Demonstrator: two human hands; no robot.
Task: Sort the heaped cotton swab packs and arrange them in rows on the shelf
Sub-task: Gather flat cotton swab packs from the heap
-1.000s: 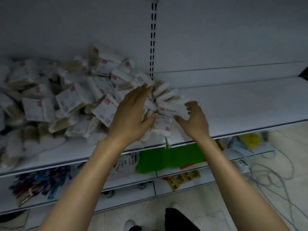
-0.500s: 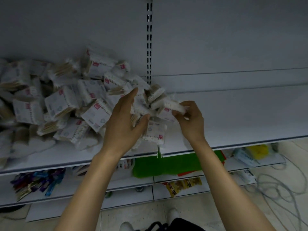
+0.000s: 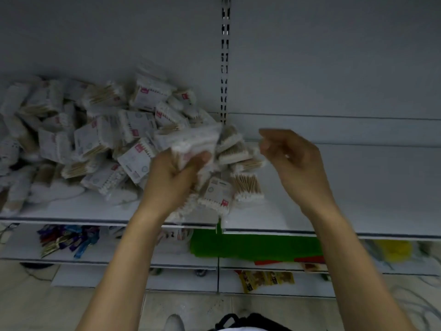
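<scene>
White shelf point(image 3: 370, 187) before us bears the heap of cotton swab packs point(image 3: 95, 139) at its left, our left hand point(image 3: 174, 180) grips one pack point(image 3: 193, 142), our right hand point(image 3: 296, 161) curls on we cannot tell what, and a nudge could tip the front packs point(image 3: 219, 194) off the lip.

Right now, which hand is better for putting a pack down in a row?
Probably the left hand: it grips a cotton swab pack. The right hand is too blurred to judge.
</scene>
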